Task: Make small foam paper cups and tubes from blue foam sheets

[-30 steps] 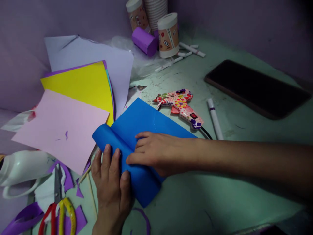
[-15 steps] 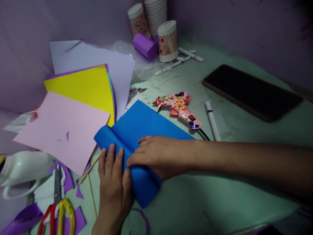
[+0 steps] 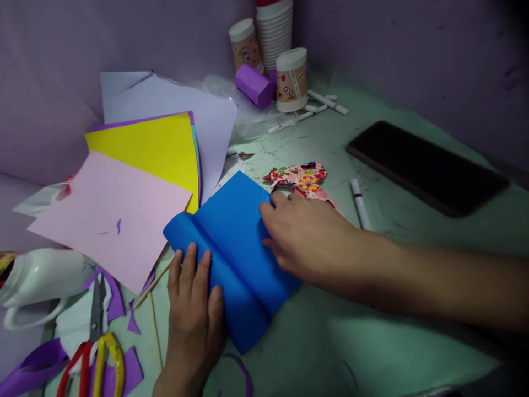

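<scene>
A sheet of blue paper [image 3: 237, 226] lies on the table, its lower left side rolled over into a loose fold. My left hand [image 3: 194, 303] lies flat on that curled part, fingers stretched out and the thumb a little apart. At the paper's upper right edge is my right hand [image 3: 309, 231], its fingers bent around the edge and the thumb on the blue surface. The paper's right corner is hidden under this hand. Just behind the right hand rests a flower-patterned glue gun [image 3: 308, 179], with its handle partly covered.
Pink paper [image 3: 111, 215], yellow paper [image 3: 149, 151] and white paper [image 3: 210, 127] overlap at left. Scissors [image 3: 97, 331], purple scraps and a tipped white mug [image 3: 45, 278] are lower left. Paper cups [image 3: 291, 82] stand at the back; a marker [image 3: 360, 204] and a phone [image 3: 427, 165] lie right.
My right hand has moved from the fold toward the paper's upper right edge, now partly covering the glue gun. My left hand stays on the rolled part. The view has shifted slightly.
</scene>
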The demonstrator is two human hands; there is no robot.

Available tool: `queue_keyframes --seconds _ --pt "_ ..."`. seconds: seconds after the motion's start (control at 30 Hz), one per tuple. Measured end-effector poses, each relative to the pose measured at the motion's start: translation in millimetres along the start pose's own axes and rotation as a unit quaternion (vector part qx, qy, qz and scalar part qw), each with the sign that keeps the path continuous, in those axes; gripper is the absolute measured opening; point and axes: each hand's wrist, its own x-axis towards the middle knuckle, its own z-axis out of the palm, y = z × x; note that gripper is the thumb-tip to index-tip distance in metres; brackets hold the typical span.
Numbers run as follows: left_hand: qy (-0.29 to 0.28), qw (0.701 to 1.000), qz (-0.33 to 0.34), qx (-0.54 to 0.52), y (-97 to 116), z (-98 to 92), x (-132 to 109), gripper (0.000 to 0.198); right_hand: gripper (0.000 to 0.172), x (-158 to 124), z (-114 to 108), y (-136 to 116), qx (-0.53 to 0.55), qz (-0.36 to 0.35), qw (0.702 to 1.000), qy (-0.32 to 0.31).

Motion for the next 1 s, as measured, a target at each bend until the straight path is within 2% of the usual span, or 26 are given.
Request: queue_keyframes --seconds 0.17,0.37,0.7,0.87,0.93,1.0 --pt "-0.002 1.000 0.016 0.013 -3 0.4 1 0.062 0.034 0 -4 -6 -0.009 0.023 0.997 -0.067" --pt "0.005 1.000 0.012 0.007 0 -0.9 1 0.061 0.034 1 2 0 -0.019 -0.002 1.000 -0.019" --pt "-0.003 0.999 -0.019 -0.026 3 -4.1 -1 0.060 0.019 -3 -6 -5 -0.054 -0.018 0.997 -0.048" --pt "0.012 0.999 -0.013 -0.037 3 -1.7 -1 0.060 0.018 -3 -7 -2 -0.050 -0.013 0.997 -0.056" --pt "0.013 0.999 -0.014 -0.038 3 -1.9 0 0.059 0.016 -5 -9 -1 -0.034 -0.023 0.998 -0.049" --pt "0.013 0.999 -0.014 -0.034 4 -2.7 0 0.059 0.014 -7 -12 -1 0.033 -0.039 0.998 -0.037"
